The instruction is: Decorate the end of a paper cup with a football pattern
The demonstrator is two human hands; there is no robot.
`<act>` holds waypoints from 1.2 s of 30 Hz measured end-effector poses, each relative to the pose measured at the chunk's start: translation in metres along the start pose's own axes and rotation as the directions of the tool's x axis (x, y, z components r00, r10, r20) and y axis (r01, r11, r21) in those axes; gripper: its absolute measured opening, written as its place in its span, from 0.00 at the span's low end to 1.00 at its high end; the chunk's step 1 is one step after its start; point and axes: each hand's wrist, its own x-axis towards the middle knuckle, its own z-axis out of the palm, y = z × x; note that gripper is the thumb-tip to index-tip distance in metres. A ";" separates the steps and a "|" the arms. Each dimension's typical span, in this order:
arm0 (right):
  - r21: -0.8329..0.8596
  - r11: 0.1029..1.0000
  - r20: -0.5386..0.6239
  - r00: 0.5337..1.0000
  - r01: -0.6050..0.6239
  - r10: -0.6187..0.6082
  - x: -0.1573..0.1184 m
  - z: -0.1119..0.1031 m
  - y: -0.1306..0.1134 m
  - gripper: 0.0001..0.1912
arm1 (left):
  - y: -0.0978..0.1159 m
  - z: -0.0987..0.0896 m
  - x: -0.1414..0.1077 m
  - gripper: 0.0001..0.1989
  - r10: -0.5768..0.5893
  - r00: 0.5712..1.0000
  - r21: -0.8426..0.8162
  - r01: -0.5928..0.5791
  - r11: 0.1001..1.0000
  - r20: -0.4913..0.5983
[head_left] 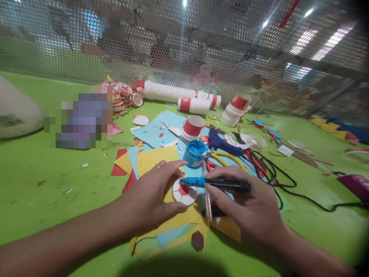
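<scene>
A round white paper disc (188, 198) with a red hexagon in its middle and dark lines running outward lies on yellow paper. My left hand (157, 192) steadies it, thumb at the lower edge and fingers at the upper left. My right hand (248, 200) grips a black marker (230, 184) whose front end is smeared with blue, the tip over the disc's upper part. Just beyond stands an open jar of blue paint (194, 157). A dark brown paper hexagon (197, 241) lies nearer to me.
Behind the jar are a red-and-white paper cup (192, 127) and a dark blue glue gun (225, 145). Yellow-handled scissors (227, 159) and black cable (271, 173) lie to the right. Stacked cups (170, 92) line the perforated metal screen (184, 50). Paper scraps cover the green table (80, 207).
</scene>
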 end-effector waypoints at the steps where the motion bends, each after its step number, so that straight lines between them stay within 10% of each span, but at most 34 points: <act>1: 0.002 1.000 0.003 1.000 -0.001 0.001 0.000 0.000 0.000 0.03 | 0.000 0.000 0.000 0.35 0.003 1.000 0.002 -0.003 1.000 -0.001; 36: -0.032 0.999 0.028 0.999 0.020 -0.020 0.004 0.002 0.000 0.03 | 0.001 -0.001 -0.002 0.35 0.037 0.999 0.027 -0.037 0.999 0.003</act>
